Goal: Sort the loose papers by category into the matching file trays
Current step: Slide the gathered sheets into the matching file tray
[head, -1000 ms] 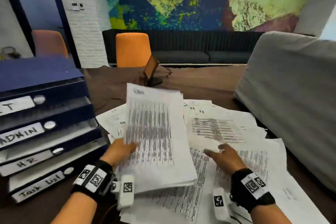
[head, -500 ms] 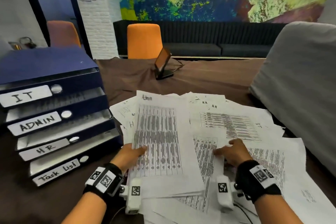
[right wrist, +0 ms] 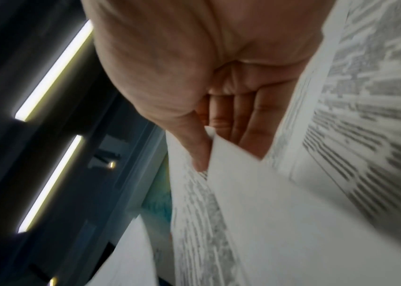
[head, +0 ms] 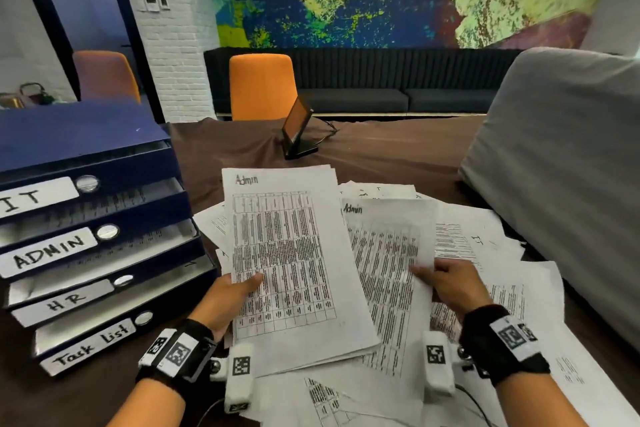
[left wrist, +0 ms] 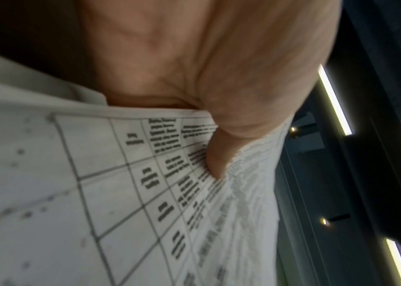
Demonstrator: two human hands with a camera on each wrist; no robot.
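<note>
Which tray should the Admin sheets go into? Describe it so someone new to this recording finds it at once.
On the brown table, left of the spread papers, stands a dark blue stack of file trays. The ADMIN tray is second from the top, under IT and above HR. Its handwritten white label reads ADMIN, matching the sheets held by the left hand and right hand.

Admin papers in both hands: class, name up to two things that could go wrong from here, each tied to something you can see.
1. The left hand grips the Admin stack by one edge only, so sheets may fan out or slip.
2. The right hand pinches another Admin sheet lying over an IT sheet; lifting it might drag that one into the ADMIN tray.
</note>
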